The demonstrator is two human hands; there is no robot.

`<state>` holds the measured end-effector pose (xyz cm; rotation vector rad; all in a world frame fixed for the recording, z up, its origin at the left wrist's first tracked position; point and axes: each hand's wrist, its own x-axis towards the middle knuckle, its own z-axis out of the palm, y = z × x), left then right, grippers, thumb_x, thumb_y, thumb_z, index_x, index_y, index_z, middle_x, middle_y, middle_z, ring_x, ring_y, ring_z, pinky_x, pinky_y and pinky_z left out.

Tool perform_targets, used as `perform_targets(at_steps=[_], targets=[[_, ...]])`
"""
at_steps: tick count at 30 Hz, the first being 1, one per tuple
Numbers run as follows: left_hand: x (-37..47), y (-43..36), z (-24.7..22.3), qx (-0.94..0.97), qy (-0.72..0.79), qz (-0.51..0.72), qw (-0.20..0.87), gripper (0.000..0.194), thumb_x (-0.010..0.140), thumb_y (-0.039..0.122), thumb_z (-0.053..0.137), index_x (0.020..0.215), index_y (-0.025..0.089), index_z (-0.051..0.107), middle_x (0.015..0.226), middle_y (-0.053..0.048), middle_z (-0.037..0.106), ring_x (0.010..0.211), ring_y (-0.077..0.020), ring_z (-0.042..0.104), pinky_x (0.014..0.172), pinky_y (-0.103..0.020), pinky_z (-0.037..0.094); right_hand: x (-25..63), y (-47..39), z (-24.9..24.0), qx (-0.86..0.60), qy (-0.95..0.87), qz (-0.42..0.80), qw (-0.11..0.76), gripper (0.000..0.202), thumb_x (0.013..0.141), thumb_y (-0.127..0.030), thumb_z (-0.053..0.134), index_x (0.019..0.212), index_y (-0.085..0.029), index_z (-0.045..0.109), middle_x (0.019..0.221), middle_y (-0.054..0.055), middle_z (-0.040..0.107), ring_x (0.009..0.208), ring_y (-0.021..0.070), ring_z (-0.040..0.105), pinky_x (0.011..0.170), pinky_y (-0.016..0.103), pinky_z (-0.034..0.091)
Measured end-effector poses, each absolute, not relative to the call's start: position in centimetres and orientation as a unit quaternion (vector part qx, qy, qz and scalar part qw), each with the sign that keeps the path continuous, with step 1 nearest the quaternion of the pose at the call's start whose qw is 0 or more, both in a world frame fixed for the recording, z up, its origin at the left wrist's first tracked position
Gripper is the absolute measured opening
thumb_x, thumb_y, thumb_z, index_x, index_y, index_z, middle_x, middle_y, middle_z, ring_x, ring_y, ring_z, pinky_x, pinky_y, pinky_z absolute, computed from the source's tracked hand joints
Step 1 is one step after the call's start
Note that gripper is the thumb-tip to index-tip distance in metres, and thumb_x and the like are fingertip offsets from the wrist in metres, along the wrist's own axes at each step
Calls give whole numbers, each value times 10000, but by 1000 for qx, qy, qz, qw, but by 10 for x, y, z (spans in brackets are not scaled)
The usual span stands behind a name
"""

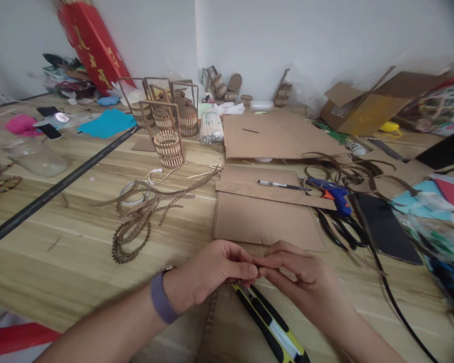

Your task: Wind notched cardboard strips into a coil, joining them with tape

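Observation:
My left hand (227, 264), with a purple band at the wrist, is closed in a pinch on a narrow brown corrugated cardboard strip (211, 315). From under that hand the strip trails down toward the front edge. My right hand (295, 267) meets it fingertip to fingertip, pinching at the strip's end, which the fingers mostly hide. Just below both hands lies a yellow-and-black utility knife (270, 322). A tangle of similar cardboard strips (132, 229) rests to the left. Beyond the hands lie flat cardboard pieces (265, 219) with a pen (282, 185) on top.
Small slatted baskets with tall handles (168, 148) stand at the back left. To the right are a blue glue gun (335, 195), black-handled scissors (344, 229), a dark phone (388, 229) and a black cable (389, 292). An open carton (378, 103) sits behind, and a glass jar (36, 156) far left.

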<state>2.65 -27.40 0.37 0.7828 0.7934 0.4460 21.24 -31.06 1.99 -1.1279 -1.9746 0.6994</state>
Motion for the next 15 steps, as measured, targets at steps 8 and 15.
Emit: perform_targets(at_steps=[8,15], targets=[[24,-274,2,370,378,204,824,417,474,433,901,659,131,680,601,11,621,621,-124,511,666,-281,353,211,-312,16,-459,-754,291,369,153,897,-285,652,811,-220,760,685,23,684,606,133,664,542,213,517],[25,-272,5,369,390,196,820,413,446,399,907,632,131,655,588,14,613,602,-122,503,649,-279,352,208,-313,14,-455,-756,294,368,201,886,-284,657,703,-206,685,657,7,638,589,127,635,529,216,491]])
